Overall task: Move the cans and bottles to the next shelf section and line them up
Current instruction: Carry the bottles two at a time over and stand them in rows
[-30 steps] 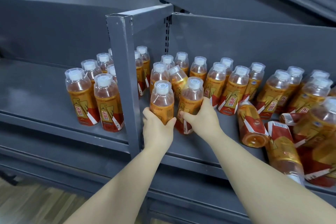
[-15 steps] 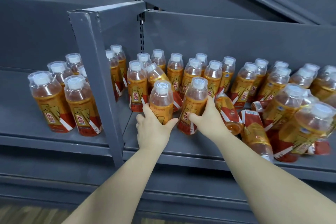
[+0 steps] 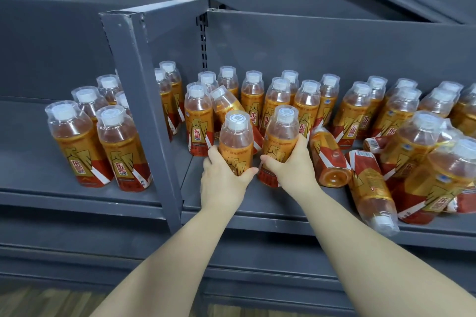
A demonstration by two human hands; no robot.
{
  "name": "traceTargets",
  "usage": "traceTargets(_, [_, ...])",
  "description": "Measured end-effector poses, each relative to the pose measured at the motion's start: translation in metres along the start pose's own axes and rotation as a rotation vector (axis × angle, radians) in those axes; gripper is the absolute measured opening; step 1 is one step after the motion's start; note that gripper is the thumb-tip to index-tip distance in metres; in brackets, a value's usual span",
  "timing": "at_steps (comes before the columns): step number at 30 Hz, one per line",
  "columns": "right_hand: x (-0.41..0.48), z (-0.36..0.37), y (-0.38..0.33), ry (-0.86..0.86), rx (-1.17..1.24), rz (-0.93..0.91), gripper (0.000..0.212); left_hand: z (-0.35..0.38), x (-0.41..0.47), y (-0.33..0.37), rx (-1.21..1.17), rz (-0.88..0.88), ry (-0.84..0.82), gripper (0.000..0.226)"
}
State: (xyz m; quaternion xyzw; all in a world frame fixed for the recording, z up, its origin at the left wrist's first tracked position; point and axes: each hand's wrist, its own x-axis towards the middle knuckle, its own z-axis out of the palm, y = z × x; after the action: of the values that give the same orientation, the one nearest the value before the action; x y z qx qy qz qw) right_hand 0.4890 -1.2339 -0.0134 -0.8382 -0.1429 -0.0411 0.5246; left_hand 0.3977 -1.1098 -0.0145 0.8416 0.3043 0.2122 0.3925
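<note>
1. Head view: our left hand [image 3: 224, 183] holds the left bottle [image 3: 235, 141] and our right hand [image 3: 291, 172] holds the right bottle [image 3: 282, 134]. On each hand the fingers curl round one side of the bottle and the thumb presses the other side.
2. Both bottles are upright, side by side, at the front of the right shelf [image 3: 257, 206], just right of the post [image 3: 144, 116]. We cannot tell if they are off the shelf yet.
3. We think the job now is to carry them round the post to the left shelf [image 3: 28, 162], where some bottles [image 3: 74, 147] already stand.
4. To do it well, we should hold tight, keep the caps up and pull the bottles toward us first, so they miss the post. Then we should set them down next to the front ones, in a straight row.
5. The bottles are round, clear plastic with orange drink inside. Shiny orange and red wraps cover them and look slippery. The caps [image 3: 235, 119] are white, under clear covers.
6. The fallen bottles [image 3: 329, 159] lie on their sides nearby. They are round, so a bump may roll them. The shelves are flat, hard grey metal.
</note>
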Motion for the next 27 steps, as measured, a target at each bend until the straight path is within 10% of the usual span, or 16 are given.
traceTargets(27, [-0.037,0.000,-0.022,0.078,-0.029,0.073,0.068,-0.012,-0.008,-0.001,0.018,0.051,-0.103,0.075])
